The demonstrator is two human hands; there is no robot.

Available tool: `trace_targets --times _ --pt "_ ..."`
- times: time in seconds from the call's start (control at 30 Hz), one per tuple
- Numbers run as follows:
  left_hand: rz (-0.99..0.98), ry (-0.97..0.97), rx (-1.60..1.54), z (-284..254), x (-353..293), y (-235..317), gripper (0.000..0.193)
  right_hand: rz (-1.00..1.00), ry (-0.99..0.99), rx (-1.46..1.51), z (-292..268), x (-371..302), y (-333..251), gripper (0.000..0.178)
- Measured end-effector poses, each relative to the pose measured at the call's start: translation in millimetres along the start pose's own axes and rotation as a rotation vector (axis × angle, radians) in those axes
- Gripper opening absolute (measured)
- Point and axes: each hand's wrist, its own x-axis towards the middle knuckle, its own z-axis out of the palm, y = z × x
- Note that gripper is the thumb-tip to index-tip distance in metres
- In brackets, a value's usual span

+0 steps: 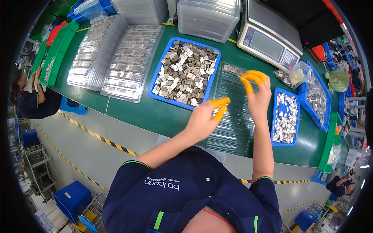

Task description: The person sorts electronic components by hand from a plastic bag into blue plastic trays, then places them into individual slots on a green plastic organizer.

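My left hand (204, 118) and my right hand (257, 91) are raised over a clear ribbed tray (233, 128) on the green table. Both wear orange finger cots. The left thumb and forefinger are pinched together, pointing right, and I see nothing between them. My right fingers curl downward above a short row of small metal parts (233, 70) at the tray's far end; whether they hold a part is hidden. A blue bin (159, 72) heaped with grey metal parts sits left of the tray. A smaller blue bin (275, 116) of shiny parts sits to its right.
A weighing scale (268, 37) stands at the back right, with a bag of parts (291, 75) beside it. Clear trays filled with parts (124, 62) and stacked clear trays (208, 17) lie at the back left. Green bins (58, 50) line the far left. A co-worker (35, 101) sits at left.
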Motion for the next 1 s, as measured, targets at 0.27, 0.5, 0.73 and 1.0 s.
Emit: trace_targets --times 0.27,0.5,0.73,1.0 --pt "0.424 0.058 0.485 24.1 -25.1 -18.5 0.039 -0.144 -0.163 -0.286 39.8 0.2 23.3 0.016" --pt "0.44 0.06 0.521 24.3 -27.6 -21.3 0.041 -0.22 -0.165 -0.311 15.2 -0.6 11.9 0.015" --pt "0.45 0.493 0.527 -25.7 17.9 -8.1 0.024 0.337 0.084 -0.429 -92.6 -40.0 66.1 0.019" --pt "0.303 0.432 0.897 -53.6 57.4 -21.2 0.019 0.467 -0.08 -0.468 -130.4 -104.7 118.6 0.022"
